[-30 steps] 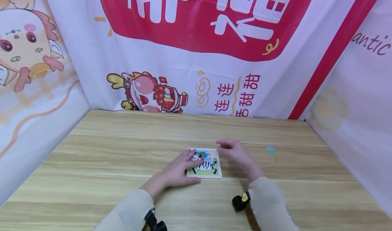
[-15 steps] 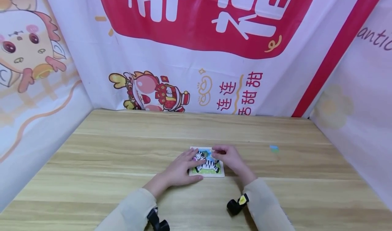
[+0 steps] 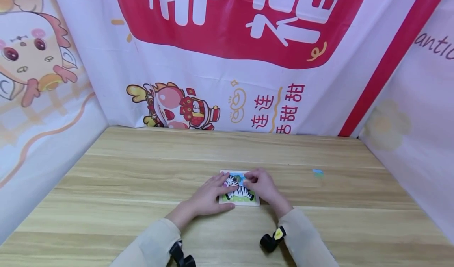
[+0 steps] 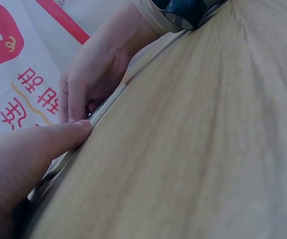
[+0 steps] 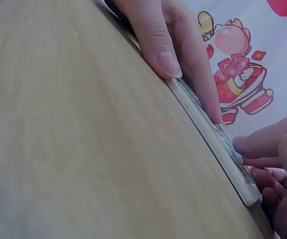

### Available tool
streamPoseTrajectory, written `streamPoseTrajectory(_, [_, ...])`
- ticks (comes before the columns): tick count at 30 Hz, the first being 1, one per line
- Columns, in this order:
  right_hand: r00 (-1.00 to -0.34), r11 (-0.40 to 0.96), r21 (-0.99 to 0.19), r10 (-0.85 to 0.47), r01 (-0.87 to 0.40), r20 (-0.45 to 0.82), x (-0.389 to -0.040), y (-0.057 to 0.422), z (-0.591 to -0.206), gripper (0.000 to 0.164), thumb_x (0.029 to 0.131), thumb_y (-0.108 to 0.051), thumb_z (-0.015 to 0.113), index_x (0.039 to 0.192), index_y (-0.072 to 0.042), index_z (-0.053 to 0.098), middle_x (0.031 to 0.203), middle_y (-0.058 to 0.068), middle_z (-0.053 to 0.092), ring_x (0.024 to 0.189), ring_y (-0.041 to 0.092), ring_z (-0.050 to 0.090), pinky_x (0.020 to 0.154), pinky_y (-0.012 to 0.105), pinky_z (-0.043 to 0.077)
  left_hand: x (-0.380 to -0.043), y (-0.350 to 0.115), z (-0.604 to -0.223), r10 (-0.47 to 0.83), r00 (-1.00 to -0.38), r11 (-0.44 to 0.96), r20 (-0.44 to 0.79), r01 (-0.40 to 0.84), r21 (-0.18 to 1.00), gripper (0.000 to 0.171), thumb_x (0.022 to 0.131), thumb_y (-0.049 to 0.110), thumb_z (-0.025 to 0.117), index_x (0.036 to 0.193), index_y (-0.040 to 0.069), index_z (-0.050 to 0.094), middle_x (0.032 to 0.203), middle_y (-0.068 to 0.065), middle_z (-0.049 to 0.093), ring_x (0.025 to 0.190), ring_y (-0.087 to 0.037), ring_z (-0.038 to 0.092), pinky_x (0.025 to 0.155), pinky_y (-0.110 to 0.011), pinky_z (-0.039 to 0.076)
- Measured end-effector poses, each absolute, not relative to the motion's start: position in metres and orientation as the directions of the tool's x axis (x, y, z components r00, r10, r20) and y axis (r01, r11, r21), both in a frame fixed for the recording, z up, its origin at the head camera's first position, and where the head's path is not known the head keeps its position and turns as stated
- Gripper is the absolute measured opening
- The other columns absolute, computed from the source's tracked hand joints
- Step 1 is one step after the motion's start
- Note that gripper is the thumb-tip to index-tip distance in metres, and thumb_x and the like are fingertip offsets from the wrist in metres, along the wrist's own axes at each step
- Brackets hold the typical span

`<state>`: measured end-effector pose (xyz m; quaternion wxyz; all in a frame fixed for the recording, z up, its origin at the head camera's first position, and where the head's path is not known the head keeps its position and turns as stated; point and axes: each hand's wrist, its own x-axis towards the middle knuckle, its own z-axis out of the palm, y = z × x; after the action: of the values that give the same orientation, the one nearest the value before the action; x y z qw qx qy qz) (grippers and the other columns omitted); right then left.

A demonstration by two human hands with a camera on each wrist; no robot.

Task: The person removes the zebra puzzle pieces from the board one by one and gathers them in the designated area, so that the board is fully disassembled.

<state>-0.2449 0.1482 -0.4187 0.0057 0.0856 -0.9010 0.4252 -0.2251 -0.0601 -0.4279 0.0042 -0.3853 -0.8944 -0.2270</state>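
Note:
A square jigsaw puzzle (image 3: 241,199) with a zebra picture and a pale frame lies flat on the table. My left hand (image 3: 210,195) rests on its left side, fingers fairly straight over the picture and the thumb along the near edge. In the left wrist view that thumb (image 4: 64,139) touches the rim. At the upper right of the picture, my right hand (image 3: 263,186) has its thumb and fingers bent together in a pinch on a small puzzle piece, almost wholly hidden by the fingertips. The right wrist view shows this thumb (image 5: 263,142) low against the board's surface.
A small blue and green piece (image 3: 317,173) lies apart on the wooden table (image 3: 142,180), to the right of the puzzle. Printed cloth (image 3: 198,62) hangs behind the table and along both sides. Each wrist wears a black camera.
My right hand has moved left from beside the puzzle's upper right corner onto the picture, its fingertips now down on the board. The left hand keeps its place on the puzzle.

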Motion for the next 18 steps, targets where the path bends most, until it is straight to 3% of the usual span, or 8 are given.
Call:
streamPoseTrajectory(10, [-0.995, 0.647, -0.758, -0.093, -0.081, 0.027, -0.245, 0.14, -0.417, 0.019, 0.075, -0.012, 0.066, 0.092, -0.007, 0.061, 0.087, 0.003, 0.049, 0.078, 0.017, 0.046, 0.07, 0.03, 0.041, -0.225, -0.061, -0.426, 0.693, -0.702, 0.602, 0.165, 0.689, 0.404, 0.056, 0.08, 0.054, 0.046, 0.128, 0.026, 0.043, 0.14, -0.014, 0.015, 0.127, -0.029, 0.01, 0.1, -0.045, 0.011])
streamPoseTrajectory(18, [-0.996, 0.643, -0.762, -0.067, -0.084, 0.053, -0.245, 0.135, -0.415, 0.014, 0.073, -0.01, 0.066, 0.085, -0.004, 0.06, 0.084, 0.005, 0.049, 0.077, 0.018, 0.046, 0.07, 0.032, 0.041, -0.226, -0.061, -0.427, 0.699, -0.696, 0.602, 0.163, 0.696, 0.392, 0.055, 0.08, 0.055, 0.046, 0.127, 0.026, 0.044, 0.14, -0.014, 0.016, 0.127, -0.029, 0.01, 0.1, -0.044, 0.012])
